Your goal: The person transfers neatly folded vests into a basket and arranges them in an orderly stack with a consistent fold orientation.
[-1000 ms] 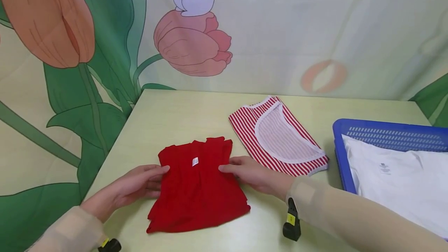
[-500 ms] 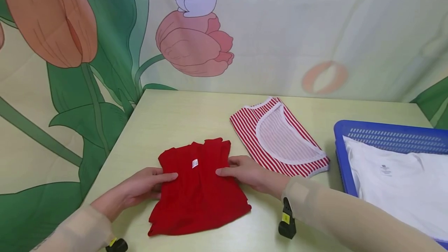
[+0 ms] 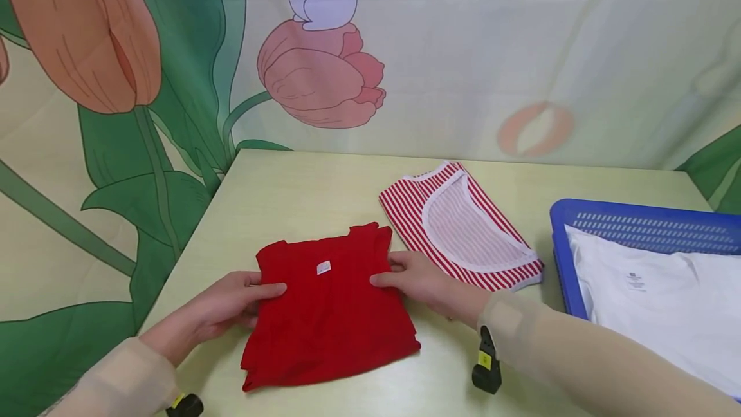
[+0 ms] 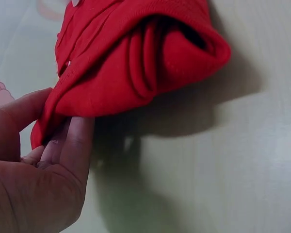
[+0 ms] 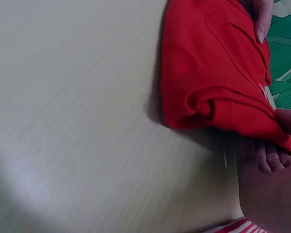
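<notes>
A folded garment of plain red cloth (image 3: 330, 324), with a small white label (image 3: 323, 268) near its upper edge, is spread between two bare hands above the pale wood-grained bench (image 3: 295, 192). The left hand (image 3: 231, 301) pinches its left edge, thumb on top and fingers tucked underneath; the right hand (image 3: 419, 278) pinches the opposite edge in the same way. Both wrist views show rolled layers of red cloth along the sides, with dark shadow on the bench below — the gripped edges are raised, though whether the rest of the garment touches the bench cannot be told.

Just beyond the right hand lies a folded red-and-white striped garment with white trim (image 3: 471, 230), set at a slant. Farther right stands a blue plastic basket with perforated walls (image 3: 564, 256), holding a white cloth garment (image 3: 660, 307) with small grey print near its upper edge. Beige sleeves (image 3: 567, 346) cover the forearms, and a black device with a yellow label (image 3: 486, 375) hangs at each wrist. Behind the bench is a printed cloth backdrop (image 3: 451, 82) — large tulips, green leaves and a pale seated animal.
</notes>
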A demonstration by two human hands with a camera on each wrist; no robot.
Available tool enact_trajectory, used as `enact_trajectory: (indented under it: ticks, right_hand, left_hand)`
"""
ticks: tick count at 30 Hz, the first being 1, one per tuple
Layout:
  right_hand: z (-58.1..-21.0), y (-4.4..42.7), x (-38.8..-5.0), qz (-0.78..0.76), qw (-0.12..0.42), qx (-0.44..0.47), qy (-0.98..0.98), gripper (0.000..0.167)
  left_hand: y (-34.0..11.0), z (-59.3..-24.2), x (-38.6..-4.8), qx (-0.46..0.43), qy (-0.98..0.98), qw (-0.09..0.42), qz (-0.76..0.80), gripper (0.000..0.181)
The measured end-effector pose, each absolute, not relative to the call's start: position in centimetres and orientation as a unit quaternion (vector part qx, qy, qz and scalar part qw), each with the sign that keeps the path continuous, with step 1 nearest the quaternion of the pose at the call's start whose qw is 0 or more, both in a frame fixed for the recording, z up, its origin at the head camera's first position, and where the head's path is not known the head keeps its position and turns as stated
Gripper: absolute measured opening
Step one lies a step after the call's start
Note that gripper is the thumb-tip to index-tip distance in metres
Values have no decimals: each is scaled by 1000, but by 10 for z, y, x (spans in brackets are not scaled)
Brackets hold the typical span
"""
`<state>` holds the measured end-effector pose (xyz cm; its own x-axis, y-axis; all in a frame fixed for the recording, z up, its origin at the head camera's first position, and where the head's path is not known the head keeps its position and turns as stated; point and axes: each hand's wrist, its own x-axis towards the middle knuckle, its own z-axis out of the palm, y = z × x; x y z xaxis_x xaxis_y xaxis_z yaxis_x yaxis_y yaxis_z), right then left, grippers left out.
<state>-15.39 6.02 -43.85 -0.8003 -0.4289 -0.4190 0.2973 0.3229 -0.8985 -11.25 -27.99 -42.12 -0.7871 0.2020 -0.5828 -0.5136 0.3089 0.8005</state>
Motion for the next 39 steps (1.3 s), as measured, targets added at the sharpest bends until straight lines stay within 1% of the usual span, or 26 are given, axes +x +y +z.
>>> enact_trajectory:
  ticks: [6,13,19,28,35,39]
  right_hand:
    - [-428,67,-156,-576,303,-45,758,52]
    - [-411,83,-159,-584,294,-67,753,51]
    - [-399,103,-164,-579,289,-62,760,52]
    - [-380,134,-167,-572,280,-47,770,61]
    - [-367,158,-170,-560,254,-42,788,59]
    - [-359,172,-171,-560,245,-34,791,64]
  left_hand:
    - [-278,-406,-118,-79,751,303,581,46]
    - [-269,-384,-129,-58,759,302,574,49]
    - [-251,-365,-139,-40,765,301,568,49]
    - [-218,-348,-156,-19,772,304,557,52]
    - [-195,-333,-171,-7,782,303,544,50]
    - [-181,-324,-180,3,790,301,533,49]
